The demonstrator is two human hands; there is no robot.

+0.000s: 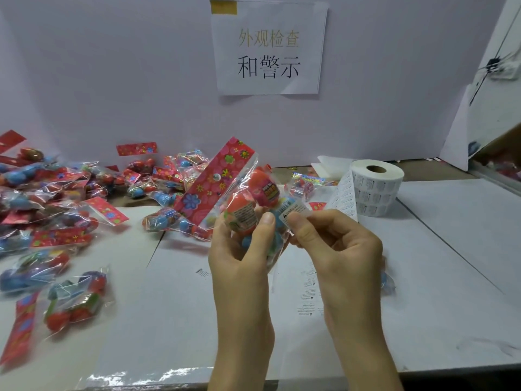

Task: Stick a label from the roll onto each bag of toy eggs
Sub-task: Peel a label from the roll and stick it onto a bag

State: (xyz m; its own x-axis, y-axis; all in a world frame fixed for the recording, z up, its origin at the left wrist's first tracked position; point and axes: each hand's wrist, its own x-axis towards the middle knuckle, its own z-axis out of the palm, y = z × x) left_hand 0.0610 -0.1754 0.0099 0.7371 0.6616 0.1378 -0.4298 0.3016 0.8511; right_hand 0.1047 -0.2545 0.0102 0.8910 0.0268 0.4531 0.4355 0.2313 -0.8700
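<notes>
My left hand (242,249) grips a clear bag of toy eggs (248,193) with a red flowered header card, held up over the middle of the table. My right hand (335,244) pinches a small white warning label (293,211) against the bag's right side, thumb on top of it. The label roll (376,190) stands at the back right, a strip of labels hanging from it toward my hands.
A big heap of egg bags (56,198) covers the table's left side and back. Another bag (306,184) lies just left of the roll. A paper sign (267,49) hangs on the wall. Spent backing strips (307,294) lie under my hands.
</notes>
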